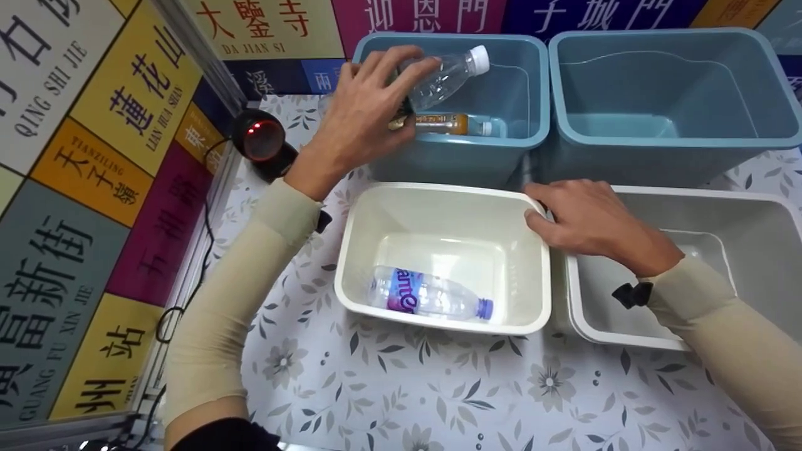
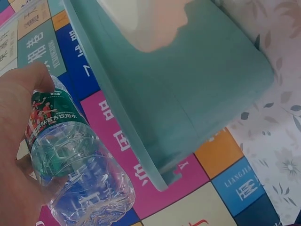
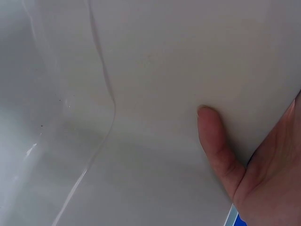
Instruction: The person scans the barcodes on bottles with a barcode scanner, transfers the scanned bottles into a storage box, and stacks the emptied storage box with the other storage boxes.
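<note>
My left hand [image 1: 369, 103] grips a clear plastic water bottle [image 1: 442, 81] above the left blue bin [image 1: 463, 156], its white cap pointing right. In the left wrist view the bottle [image 2: 89, 160] shows a green label under my fingers, beside the bin's rim. An orange-labelled bottle [image 1: 451, 124] lies inside that bin. My right hand [image 1: 589, 216] holds the right rim of the white bin [image 1: 438, 210], thumb on its inner wall, also visible in the right wrist view. A clear bottle with a purple label and cap [image 1: 438, 295] lies on the white bin's floor.
A second blue bin [image 1: 658, 143] stands at the back right, and a second white bin [image 1: 720, 207] sits under my right forearm. A black scanner [image 1: 260, 138] with red lights and a cable stands left of the bins. Printed panels border the left and back.
</note>
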A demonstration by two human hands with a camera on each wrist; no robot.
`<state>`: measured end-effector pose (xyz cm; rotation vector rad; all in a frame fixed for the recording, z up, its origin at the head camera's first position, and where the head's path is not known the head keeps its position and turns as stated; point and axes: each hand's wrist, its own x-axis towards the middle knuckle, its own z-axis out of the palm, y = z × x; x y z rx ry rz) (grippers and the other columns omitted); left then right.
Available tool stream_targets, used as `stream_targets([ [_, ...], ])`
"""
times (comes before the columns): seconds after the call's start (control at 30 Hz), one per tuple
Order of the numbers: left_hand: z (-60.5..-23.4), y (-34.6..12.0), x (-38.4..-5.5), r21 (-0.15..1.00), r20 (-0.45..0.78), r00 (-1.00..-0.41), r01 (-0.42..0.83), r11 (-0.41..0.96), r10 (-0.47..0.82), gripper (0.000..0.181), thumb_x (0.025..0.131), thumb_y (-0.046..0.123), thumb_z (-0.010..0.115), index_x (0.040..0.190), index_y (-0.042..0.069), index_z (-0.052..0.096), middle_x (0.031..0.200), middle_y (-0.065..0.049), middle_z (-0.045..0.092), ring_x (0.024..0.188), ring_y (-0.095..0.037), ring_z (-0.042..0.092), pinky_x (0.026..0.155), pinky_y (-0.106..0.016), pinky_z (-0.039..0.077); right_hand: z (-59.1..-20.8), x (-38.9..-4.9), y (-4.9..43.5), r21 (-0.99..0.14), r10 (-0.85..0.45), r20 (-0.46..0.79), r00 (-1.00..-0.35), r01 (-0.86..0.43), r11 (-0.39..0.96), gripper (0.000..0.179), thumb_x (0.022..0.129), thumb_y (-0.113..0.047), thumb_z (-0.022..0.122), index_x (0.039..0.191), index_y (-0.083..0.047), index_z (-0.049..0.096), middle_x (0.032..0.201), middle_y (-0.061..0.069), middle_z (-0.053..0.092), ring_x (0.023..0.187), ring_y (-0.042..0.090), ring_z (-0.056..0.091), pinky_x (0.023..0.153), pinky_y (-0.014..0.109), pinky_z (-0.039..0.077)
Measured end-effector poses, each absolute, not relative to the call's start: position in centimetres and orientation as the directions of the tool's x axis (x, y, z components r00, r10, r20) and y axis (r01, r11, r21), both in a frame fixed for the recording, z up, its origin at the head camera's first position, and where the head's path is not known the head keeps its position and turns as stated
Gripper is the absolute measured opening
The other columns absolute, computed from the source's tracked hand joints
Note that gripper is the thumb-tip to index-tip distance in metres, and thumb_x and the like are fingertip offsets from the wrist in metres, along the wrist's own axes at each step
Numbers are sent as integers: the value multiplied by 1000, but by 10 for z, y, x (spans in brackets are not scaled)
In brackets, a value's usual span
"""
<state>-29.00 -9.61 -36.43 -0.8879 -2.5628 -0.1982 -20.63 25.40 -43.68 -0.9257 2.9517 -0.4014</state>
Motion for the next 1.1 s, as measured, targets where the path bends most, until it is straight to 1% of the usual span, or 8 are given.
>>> stream_targets([
  [0.3,-364,-90,-292,-22,445,-687,633,774,574,65,95,41,55,156,38,31,158,1,38,141,-21,40,110,-48,36,-436,-206,255,-252,-562,38,-826,-552,795,20,98,-34,50,82,-23,51,64,-3,49,60,17,49,45,33,28],
  [0.5,-362,-87,-295,-15,421,-708,619,785,566,64,97,42,53,156,39,30,160,2,35,143,-21,38,115,-49,33,-436,-206,253,-252,-557,37,-830,-547,798,20,99,-35,50,83,-23,52,64,-2,49,59,17,48,45,33,27],
  [0.63,-359,-85,-296,-16,409,-714,617,786,569,62,98,44,50,156,41,29,162,3,33,145,-21,35,118,-49,30,-438,-206,252,-241,-539,30,-842,-529,814,22,99,-38,49,82,-23,53,66,-1,52,60,19,51,45,34,28],
  [0.83,-356,-80,-298,-37,419,-690,637,770,590,60,100,48,46,156,43,28,163,5,32,145,-20,36,116,-45,33,-439,-207,252,-231,-524,20,-851,-514,826,27,100,-43,48,85,-23,59,70,0,58,64,22,55,46,35,31],
  [0.93,-354,-77,-300,-40,425,-682,643,765,595,60,100,47,48,156,42,28,162,4,32,145,-20,36,115,-44,34,-439,-207,252,-234,-526,22,-850,-516,824,26,100,-42,48,86,-23,59,71,1,58,65,22,56,47,36,31],
  [1.1,-349,-69,-304,-33,407,-681,655,755,609,63,98,43,54,156,39,29,162,2,33,145,-21,36,114,-47,34,-439,-208,253,-237,-533,30,-845,-524,818,26,100,-40,48,83,-23,57,70,1,58,64,22,56,47,36,31],
])
